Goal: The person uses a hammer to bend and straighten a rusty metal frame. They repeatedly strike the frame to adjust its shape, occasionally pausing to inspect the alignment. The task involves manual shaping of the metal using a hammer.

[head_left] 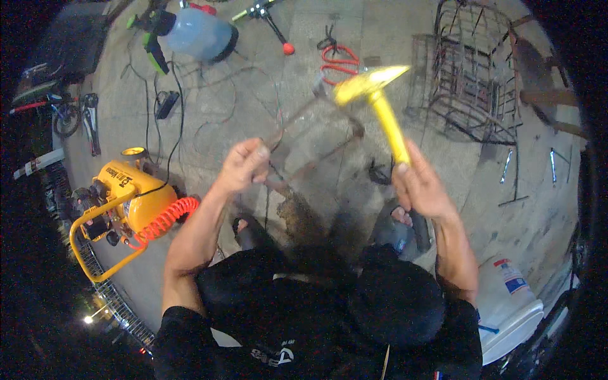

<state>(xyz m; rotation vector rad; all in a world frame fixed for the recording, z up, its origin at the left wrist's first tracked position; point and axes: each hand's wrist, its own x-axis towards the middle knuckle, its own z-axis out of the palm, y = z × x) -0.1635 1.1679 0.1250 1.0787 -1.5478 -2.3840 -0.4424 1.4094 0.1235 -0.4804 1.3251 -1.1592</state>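
A yellow hammer [388, 121] is held above the concrete floor [465, 231], with its head raised toward the floor's far edge and its pointed end turned right. The weight can be judged to sit mostly in the head, so a top-heavy swing should be expected; the handle looks stiff and is unlikely to be harmed by knocks. Its smooth look suggests some slip under a damp palm, and the best hold is judged to be low on the handle, where it is taken now.

A rusty bar frame [358, 130] is seen ahead of the knees, toward the middle of the floor. It is judged rigid, fairly light and rough to the skin, and is best gripped by a corner, clear of the hammer's path.

The handle's lower end is wrapped by the fingers of the right hand [419, 182], with the forearm brought up from the lower right and the elbow bent. The fingers of the left hand [246, 167] are curled tightly, apparently around the frame's left corner, though the contact is partly hidden. The left forearm is slanted up and inward.
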